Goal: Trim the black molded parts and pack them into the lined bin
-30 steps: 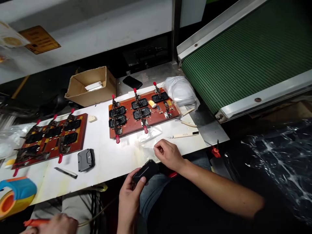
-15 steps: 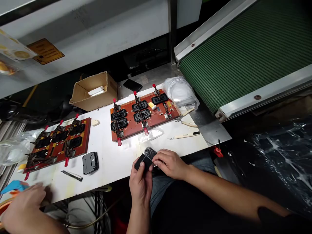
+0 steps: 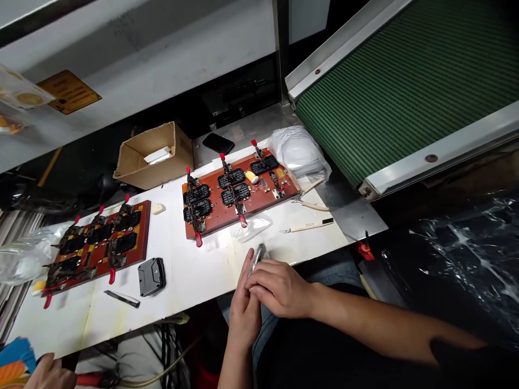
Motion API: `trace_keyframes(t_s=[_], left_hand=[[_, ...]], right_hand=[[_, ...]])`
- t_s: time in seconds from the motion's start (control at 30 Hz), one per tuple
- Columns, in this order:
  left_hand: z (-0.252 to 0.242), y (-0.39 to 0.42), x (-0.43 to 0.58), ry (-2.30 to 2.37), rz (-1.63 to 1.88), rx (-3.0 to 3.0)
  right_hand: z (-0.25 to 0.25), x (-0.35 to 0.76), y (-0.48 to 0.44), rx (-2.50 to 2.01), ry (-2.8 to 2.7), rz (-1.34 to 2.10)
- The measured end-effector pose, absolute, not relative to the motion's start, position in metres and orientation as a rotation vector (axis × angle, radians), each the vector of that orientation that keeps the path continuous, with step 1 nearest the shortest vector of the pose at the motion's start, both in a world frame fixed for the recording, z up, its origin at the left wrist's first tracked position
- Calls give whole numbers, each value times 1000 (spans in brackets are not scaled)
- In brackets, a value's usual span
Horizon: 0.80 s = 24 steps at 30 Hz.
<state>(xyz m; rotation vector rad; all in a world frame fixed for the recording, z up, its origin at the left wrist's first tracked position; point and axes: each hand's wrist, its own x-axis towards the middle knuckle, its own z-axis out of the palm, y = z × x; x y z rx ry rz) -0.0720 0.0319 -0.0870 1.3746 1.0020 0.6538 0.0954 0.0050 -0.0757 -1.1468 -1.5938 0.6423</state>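
Note:
My left hand and my right hand are pressed together at the near edge of the white table. Between them they grip a small black part in a clear plastic bag; only its top shows above my fingers. My right hand lies over the left with fingers closed. Just beyond stands a red-brown clamp fixture with several black parts under red-handled toggle clamps. An empty clear bag lies between the fixture and my hands.
A second clamp fixture lies at the left, with a loose black part and a blade near it. A craft knife, pliers, a cardboard box, a stack of bags and a green conveyor are around. Another person's hand is at bottom left.
My hands have come together: the black part went from my left hand alone into the clear bag, and is now mostly covered by both hands. The other person's hand drew back to the bottom left.

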Motion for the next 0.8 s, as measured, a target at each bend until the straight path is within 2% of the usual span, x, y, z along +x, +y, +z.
trace_keyframes(t_s=[0.13,0.3,0.37,0.5,0.53,0.7,0.8], left_hand=[[-79,31,-79,1070,663,1179],[-70,40,-85,1342,619,1438],[-70,46,-85,1459,712,1419],[-72,49,-78,1465,846,1219],[-72,46,-74,1439,850,1197],[-69,13,-50,1413,790,1260],[-66,12,-47,1467,672,1436]], right_hand=[[-72,105,3,-1261,-1387,750],[-67,106,-5,-1273,-1185,991],[-76,101,-10,-1234,-1105,1221],[-104,87,-17,-1036,-722,1956],[-107,84,-18,-947,-614,2018],[-102,89,-19,-884,-244,1569],[-98,112,-23,-895,-238,1449]])
